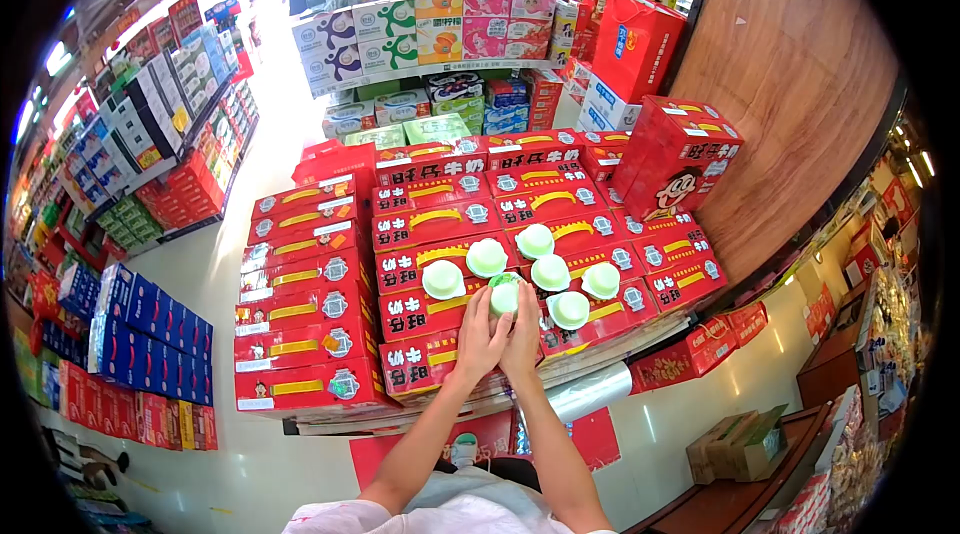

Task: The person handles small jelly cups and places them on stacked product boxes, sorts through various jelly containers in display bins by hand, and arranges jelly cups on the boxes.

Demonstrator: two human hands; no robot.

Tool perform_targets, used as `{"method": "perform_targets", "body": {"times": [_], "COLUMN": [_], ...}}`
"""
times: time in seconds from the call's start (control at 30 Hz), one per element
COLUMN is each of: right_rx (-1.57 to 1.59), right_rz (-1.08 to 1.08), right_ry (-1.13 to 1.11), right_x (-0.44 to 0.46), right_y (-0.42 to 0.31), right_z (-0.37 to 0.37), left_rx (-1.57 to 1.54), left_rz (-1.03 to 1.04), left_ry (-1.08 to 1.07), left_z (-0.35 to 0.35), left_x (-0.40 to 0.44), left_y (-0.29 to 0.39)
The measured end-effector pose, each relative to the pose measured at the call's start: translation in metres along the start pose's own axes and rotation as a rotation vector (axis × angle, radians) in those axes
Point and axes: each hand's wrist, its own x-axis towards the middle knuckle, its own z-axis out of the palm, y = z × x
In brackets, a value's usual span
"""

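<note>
"While red boxes (430, 321) carry everything, where are the hands?"

"Near the front edge of these boxes: left hand (482, 342) and right hand (520, 342), fingers close together, holding one green cup (504, 300) between them."

"Which step?"

"Handling this cup, I think; next calls for steady fingers, without pushing the other cups (550, 273)."

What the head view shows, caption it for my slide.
Left hand and right hand around a pale green container, six others on red boxes.
</note>
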Motion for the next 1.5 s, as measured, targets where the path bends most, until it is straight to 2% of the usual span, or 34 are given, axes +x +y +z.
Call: {"method": "perform_targets", "body": {"times": [0.27, 0.5, 0.57, 0.63, 0.8, 1.2, 1.3, 1.4, 1.5], "right_rx": [0.104, 0.18, 0.177, 0.108, -0.037, -0.008, 0.183, 0.224, 0.235], "right_rz": [0.079, 0.175, 0.176, 0.084, -0.019, 0.03, 0.194, 0.328, 0.197], "right_ry": [0.084, 0.052, 0.044, 0.073, 0.037, 0.05, 0.086, 0.028, 0.115], "right_x": [-0.005, -0.002, -0.004, -0.002, -0.001, -0.002, -0.003, 0.0, -0.004], "right_y": [0.01, -0.001, -0.001, 0.002, 0.007, 0.003, -0.009, -0.02, -0.001], "right_z": [0.005, 0.001, 0.0, 0.003, 0.001, -0.001, -0.003, -0.01, 0.003], "left_rx": [-0.015, 0.02, 0.0, -0.025, 0.033, 0.016, 0.035, 0.031, 0.021], "left_rz": [-0.023, -0.001, -0.034, -0.074, 0.001, -0.025, 0.004, 0.015, 0.009], "left_ry": [0.002, 0.01, 0.0, -0.016, 0.032, -0.004, 0.006, 0.013, 0.013], "left_z": [-0.001, -0.001, -0.002, -0.004, -0.001, -0.004, -0.001, -0.001, -0.002], "left_x": [-0.002, -0.004, -0.003, -0.003, -0.005, -0.006, -0.006, -0.005, -0.006], "left_y": [0.004, 0.0, 0.002, 0.007, 0.001, 0.006, 0.001, 0.001, 0.002]}}
